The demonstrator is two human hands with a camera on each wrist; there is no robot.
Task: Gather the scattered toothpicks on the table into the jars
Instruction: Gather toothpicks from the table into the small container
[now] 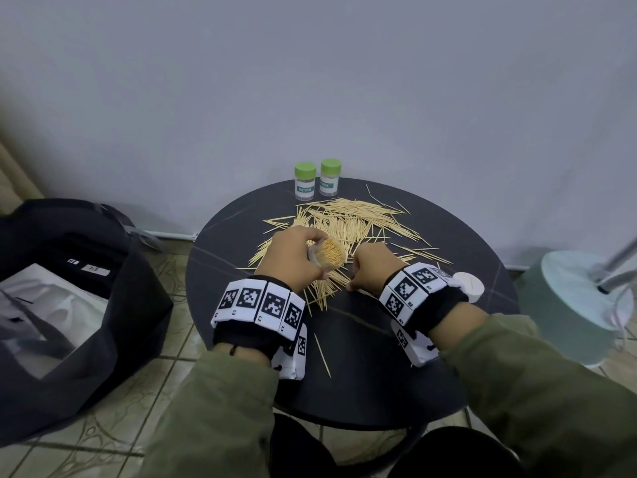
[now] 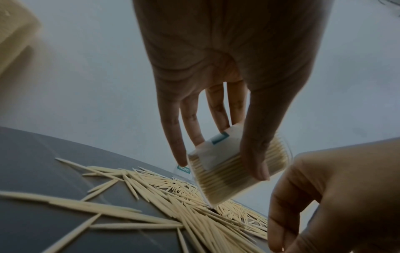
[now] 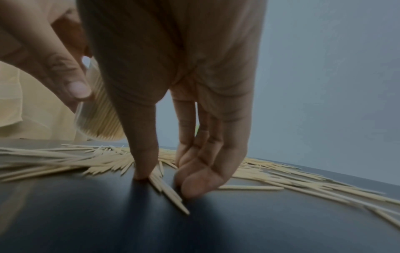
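A heap of scattered toothpicks (image 1: 344, 219) lies across the round dark table (image 1: 379, 357). My left hand (image 1: 296, 257) grips an open clear jar (image 1: 331, 258) packed with toothpicks and holds it tilted just above the heap. In the left wrist view the thumb and fingers of the left hand (image 2: 220, 166) wrap round the jar (image 2: 223, 172). Just right of the jar, my right hand (image 1: 370, 267) is down on the table. Its thumb and curled fingers (image 3: 168, 183) pinch a small bunch of toothpicks (image 3: 171, 193) against the tabletop. Two closed green-lidded jars (image 1: 305, 182) (image 1: 330, 177) stand at the far edge.
A white round lid (image 1: 468, 286) lies on the table beyond my right wrist. One stray toothpick (image 1: 322, 353) lies near the front. An open black bag (image 1: 69, 288) sits on the floor to the left, a pale green stand base (image 1: 579, 305) to the right. A wall rises close behind.
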